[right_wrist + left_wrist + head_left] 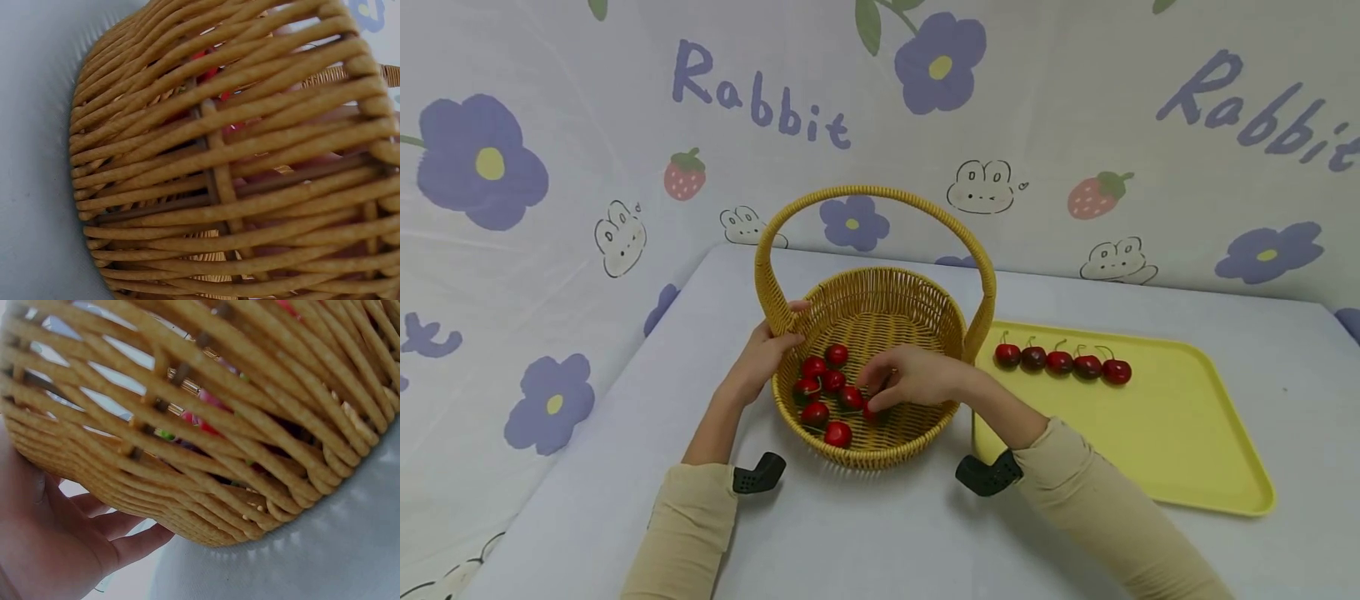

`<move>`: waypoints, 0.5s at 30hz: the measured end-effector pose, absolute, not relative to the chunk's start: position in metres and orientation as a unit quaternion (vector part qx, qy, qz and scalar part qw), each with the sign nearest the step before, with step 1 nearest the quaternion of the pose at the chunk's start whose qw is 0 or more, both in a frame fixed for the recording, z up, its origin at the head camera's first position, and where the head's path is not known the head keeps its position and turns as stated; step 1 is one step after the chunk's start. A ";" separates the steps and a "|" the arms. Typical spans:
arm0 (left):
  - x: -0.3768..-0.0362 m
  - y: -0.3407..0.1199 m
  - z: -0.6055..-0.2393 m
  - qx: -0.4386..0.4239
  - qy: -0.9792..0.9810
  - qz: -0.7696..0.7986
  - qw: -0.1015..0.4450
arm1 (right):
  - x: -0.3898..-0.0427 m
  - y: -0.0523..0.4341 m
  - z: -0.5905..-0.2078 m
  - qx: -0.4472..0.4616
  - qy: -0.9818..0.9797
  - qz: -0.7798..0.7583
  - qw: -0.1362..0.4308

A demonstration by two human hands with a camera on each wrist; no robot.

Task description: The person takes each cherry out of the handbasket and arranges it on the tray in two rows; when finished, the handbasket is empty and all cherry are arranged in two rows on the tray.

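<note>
**Right hand down among the cherries, left hand steadying the basket**

Beige sleeves come in at the bottom of the head view, each with a black wrist camera mount, and both hands are at the round yellow wicker basket with the tall arched handle (880,333) standing on the pale lilac desk (865,533). Left hand (765,354) is on the basket's near-left rim, fingers curled over the wicker at the foot of the handle, holding it in place; the left wrist view shows the palm and fingers lying against the outside of the weave. Right hand (910,379) is reached inside the basket, fingers bent down toward a small red cherry (868,410) at its fingertips. It looks like a pinch on that cherry, though the fingers hide the contact itself. Six more glossy red cherries (823,387) lie loose on the basket floor just left of the hand.

Off to the right, touching the basket's side, lies the flat yellow plastic tray (1187,450), with five dark red cherries (1060,361) lined up in a row along its far edge.

By my reading, the step in hand is picking one cherry out of the basket. The next move calls for a secure pinch, a lift clear of the rim and under or around the handle, then a carry across to the end of that row.
</note>
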State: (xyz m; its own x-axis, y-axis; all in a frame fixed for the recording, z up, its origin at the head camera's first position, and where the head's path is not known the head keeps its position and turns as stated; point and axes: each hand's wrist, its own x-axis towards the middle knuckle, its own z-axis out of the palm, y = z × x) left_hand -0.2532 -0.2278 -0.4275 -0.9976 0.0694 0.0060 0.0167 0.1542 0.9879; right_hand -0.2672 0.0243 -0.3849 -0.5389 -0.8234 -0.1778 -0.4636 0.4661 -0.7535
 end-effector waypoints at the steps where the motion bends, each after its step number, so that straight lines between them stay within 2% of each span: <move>1: -0.253 -0.228 -0.428 0.030 0.760 0.649 0.020 | -0.267 0.024 -0.385 -0.399 0.814 -0.324 0.270; 15: -0.253 -0.226 -0.427 0.027 0.768 0.639 0.015 | -0.261 0.015 -0.390 -0.405 0.842 -0.241 0.264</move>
State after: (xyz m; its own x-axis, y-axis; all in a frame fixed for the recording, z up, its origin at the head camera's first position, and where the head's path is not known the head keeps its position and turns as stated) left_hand -0.2534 -0.2261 -0.4270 -0.9981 0.0609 0.0117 0.0225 0.1806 0.9833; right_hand -0.2606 0.0152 -0.3899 -0.5327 -0.8087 -0.2493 -0.5545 0.5561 -0.6191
